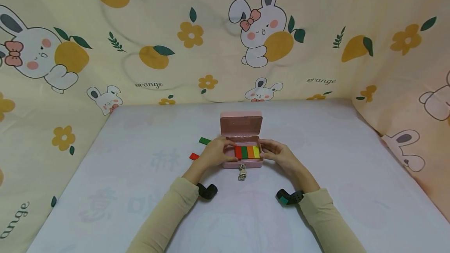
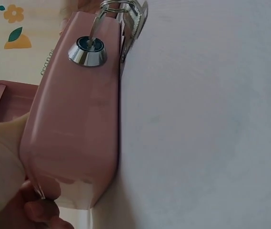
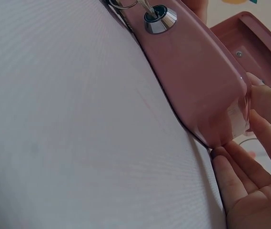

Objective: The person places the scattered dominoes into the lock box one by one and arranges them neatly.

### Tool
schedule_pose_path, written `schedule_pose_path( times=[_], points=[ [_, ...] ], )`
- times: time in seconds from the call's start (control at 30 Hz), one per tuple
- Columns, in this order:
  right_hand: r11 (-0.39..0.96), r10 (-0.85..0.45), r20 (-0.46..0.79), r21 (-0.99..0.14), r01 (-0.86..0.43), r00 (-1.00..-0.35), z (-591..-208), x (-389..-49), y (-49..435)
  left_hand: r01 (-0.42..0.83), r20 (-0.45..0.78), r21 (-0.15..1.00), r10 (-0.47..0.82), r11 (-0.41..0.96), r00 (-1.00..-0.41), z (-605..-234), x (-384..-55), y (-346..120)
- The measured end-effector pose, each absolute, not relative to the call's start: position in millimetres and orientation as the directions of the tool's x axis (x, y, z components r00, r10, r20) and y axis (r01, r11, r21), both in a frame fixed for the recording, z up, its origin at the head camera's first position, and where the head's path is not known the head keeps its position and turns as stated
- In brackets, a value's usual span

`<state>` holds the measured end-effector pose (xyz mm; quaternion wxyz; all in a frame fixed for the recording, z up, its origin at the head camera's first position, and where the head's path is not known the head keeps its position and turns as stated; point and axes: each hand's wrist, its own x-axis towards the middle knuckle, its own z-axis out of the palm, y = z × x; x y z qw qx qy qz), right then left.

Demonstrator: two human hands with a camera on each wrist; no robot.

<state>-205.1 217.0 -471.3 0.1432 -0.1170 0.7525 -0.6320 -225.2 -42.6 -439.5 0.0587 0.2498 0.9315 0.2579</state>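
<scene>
A pink lidded cash box (image 1: 242,164) stands on the table with its lid raised. Red (image 1: 238,152), green (image 1: 244,152), orange (image 1: 250,152) and yellow (image 1: 256,152) blocks stand side by side inside. My left hand (image 1: 215,152) reaches over the left end; thumb and forefinger appear to pinch the red block's two ends, while other fingers curl outside the box, as the left wrist view shows. At the right end, my right hand (image 1: 277,154) grips the box wall, thumb over the rim and fingers outside. The hands partly hide the interior.
Left of the box lie a loose green block (image 1: 204,141) and a loose red block (image 1: 194,156), both partly behind the left hand. Keys (image 1: 242,173) hang from the front lock (image 2: 88,51). Patterned cloth (image 1: 218,61) rises behind the white table (image 1: 140,190).
</scene>
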Motion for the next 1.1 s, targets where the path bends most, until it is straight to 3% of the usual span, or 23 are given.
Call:
schedule_pose_path(
  times=[0.63,1.1],
  points=[
    [0.184,-0.358,-0.063,-0.983,-0.005,-0.932,-472.3,-204.5,217.5,0.361,-0.044,0.428,0.418,0.829,-0.907,-438.9,-223.8,-32.2],
    [0.178,-0.352,-0.063,-0.984,0.0,-0.934,-472.4,-204.6,217.6,0.352,-0.046,0.462,0.419,0.814,-0.907,-439.6,-223.8,-33.4]
  ],
)
